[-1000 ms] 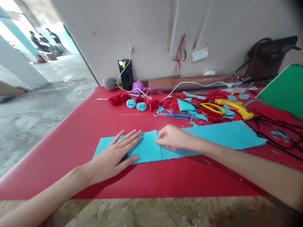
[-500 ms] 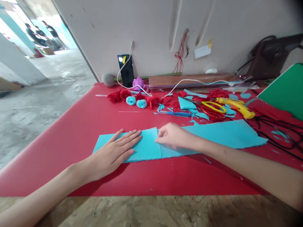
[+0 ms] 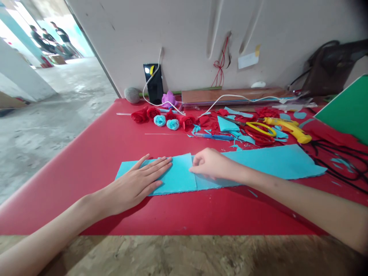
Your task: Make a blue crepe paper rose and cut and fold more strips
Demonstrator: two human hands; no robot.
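A long strip of light-blue paper (image 3: pixel 264 163) lies across the red tabletop, its left part doubled over so that an upper layer ends in a straight edge near the middle. My left hand (image 3: pixel 143 180) rests flat on the folded part, fingers stretched out and pressing it down. At the edge of the upper layer, my right hand (image 3: pixel 209 165) is closed, thumb and fingertips pinching the paper there. The curled fingers partly hide what lies beneath them.
Behind the strip lie red roses (image 3: pixel 140 115), small blue rosettes (image 3: pixel 173 124), a blue pen (image 3: pixel 214 136), yellow-handled scissors (image 3: pixel 261 129), a yellow glue gun (image 3: pixel 293 130) and paper scraps. A phone (image 3: pixel 153 83) leans on the back panel. Black cables (image 3: pixel 342 153) run at right.
Both hands keep nearly the same places on the blue paper. The whole view has shifted very slightly.
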